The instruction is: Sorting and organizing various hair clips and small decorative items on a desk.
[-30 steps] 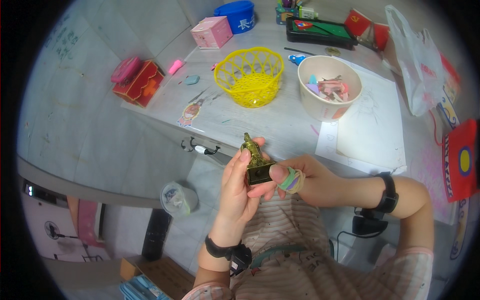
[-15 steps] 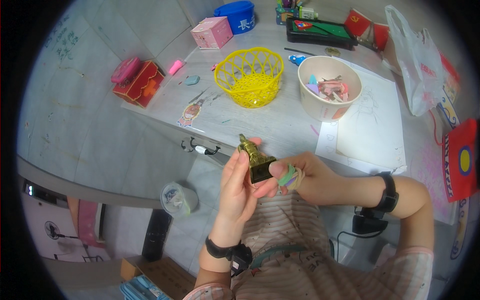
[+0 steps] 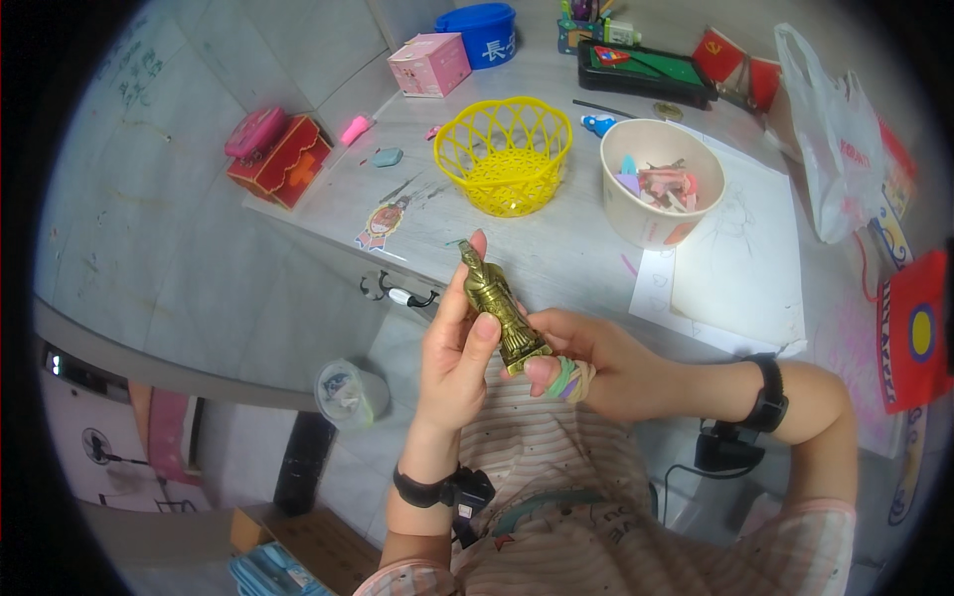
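Note:
A small brass-coloured figurine (image 3: 496,302) of a robed figure is held between both my hands, just off the desk's front edge. It tilts with its head up to the left and its base toward my right hand. My left hand (image 3: 455,356) wraps its side, thumb across the robe and fingers behind. My right hand (image 3: 588,360) grips the base between thumb and fingers. Green and tan bands (image 3: 571,380) circle a digit of that hand. Beyond the figurine stands a yellow lattice basket (image 3: 510,189); right of it is a white paper tub (image 3: 651,223) with paper scraps inside.
Drawing paper (image 3: 740,288) lies under the tub. A white plastic bag (image 3: 830,159) and a red box-like item (image 3: 912,333) stand at the right. Farther back are a toy pool table (image 3: 646,72), a pink box (image 3: 429,68) and a blue bucket (image 3: 479,35). A bin (image 3: 350,395) sits below.
The figurine has been turned in my hands: its underside faced me before, and now its robed body shows. My left thumb has moved down onto the robe.

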Demonstrator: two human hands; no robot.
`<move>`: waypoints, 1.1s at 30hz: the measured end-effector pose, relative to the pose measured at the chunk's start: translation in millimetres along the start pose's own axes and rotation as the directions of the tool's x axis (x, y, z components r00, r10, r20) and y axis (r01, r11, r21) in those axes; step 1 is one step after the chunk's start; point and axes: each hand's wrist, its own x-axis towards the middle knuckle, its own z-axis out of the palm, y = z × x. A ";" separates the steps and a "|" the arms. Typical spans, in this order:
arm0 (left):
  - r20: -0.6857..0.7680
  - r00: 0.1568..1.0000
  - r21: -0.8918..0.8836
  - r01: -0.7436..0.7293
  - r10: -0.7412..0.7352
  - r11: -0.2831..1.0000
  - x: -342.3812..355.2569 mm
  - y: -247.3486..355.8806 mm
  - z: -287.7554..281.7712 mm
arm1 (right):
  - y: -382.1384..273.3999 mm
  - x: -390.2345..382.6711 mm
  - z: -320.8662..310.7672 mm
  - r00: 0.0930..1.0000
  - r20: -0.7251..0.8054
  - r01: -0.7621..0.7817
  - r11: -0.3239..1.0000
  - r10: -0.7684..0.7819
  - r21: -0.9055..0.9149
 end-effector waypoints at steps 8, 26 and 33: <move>0.058 0.996 0.026 -0.066 0.064 0.997 -0.3 -2.3 -2.3 | 5.5 -0.2 -0.8 0.999 -0.007 0.048 0.999 -0.048 -0.017; 0.173 0.984 -0.025 0.057 -0.052 0.998 -3.6 7.9 4.3 | 11.2 1.0 -4.3 0.993 0.073 0.085 0.996 -0.087 0.038; 0.163 0.986 -0.031 0.048 -0.043 0.998 -4.7 8.6 6.2 | 9.5 1.0 -0.5 0.992 0.038 0.116 0.992 -0.118 0.045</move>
